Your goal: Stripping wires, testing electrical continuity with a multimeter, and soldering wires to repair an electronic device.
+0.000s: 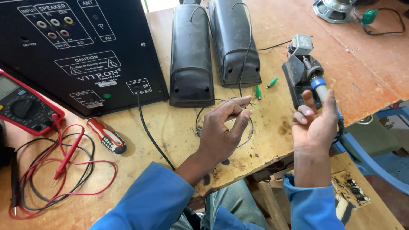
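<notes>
While the right hand (314,123) wraps around the blue-collared handle of a soldering iron (318,85), tip pointing away toward the black stand (298,76) at the far right of the wooden bench (179,127), the left hand (223,127) pinches a thin wire (251,110) between thumb and fingertips, the other fingers loosely curled; iron and wire are held apart above the near edge of the bench, so the joint itself looks not yet made; the wire seems to run back toward the two black speakers (213,51) lying side by side at the far middle, though its end is too fine to see clearly; two small green plugs (265,87) rest loose just right of the speakers, seemingly unattached; at the left the black amplifier box (81,55) lies with its back panel up and its power cord trailing near; a red multimeter (23,104) with tangled red and black leads (64,166) and a red-handled screwdriver (106,136) lie untouched at the near left, so any testing appears left to do.
</notes>
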